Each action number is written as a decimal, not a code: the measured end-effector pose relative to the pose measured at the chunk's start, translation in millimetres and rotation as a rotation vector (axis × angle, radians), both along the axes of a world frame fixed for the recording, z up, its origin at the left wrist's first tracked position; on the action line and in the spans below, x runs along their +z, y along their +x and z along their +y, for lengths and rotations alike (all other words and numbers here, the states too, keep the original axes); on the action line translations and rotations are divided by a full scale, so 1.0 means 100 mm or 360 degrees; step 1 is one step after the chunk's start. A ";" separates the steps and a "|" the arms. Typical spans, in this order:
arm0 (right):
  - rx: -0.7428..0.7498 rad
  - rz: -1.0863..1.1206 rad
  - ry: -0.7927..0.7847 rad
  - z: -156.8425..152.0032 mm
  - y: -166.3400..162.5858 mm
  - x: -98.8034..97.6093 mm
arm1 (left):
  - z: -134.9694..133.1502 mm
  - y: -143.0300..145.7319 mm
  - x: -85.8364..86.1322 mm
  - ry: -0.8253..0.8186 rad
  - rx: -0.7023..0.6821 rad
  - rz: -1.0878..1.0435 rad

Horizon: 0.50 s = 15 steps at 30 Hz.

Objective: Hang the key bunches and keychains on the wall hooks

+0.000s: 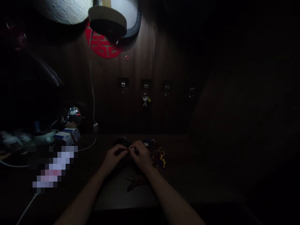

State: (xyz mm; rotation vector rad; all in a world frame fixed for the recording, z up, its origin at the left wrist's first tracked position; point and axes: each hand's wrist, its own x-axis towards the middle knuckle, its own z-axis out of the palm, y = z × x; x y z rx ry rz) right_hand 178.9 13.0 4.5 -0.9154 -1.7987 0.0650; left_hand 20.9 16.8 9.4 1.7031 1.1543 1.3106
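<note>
In the dim head view my left hand and my right hand meet over the table, fingertips almost touching. Both pinch at something small and dark between them, too dark to name. Just beyond the fingers lies a dark item with a metal ring. A pile of colourful cords, yellow, red and blue among them, sits beside my right hand, partly hidden by it. Below my right wrist a pair of pliers rests on the table, its jaws apart and pointing left.
White-and-blue boxes and a round mirror stand at the left, near a white cable. A blurred-out bright object lies in front of them. Keys hang from a wall hook.
</note>
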 end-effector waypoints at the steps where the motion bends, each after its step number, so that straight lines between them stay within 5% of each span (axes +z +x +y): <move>1: 0.0009 -0.0007 -0.0011 0.00 0.00 0.00 | 0.00 0.00 -0.01 0.0009 -0.0003 0.0020; 15: 0.0377 0.0387 -0.0407 -0.02 -0.07 0.05 | 0.01 -0.02 0.02 0.0031 0.0139 0.0022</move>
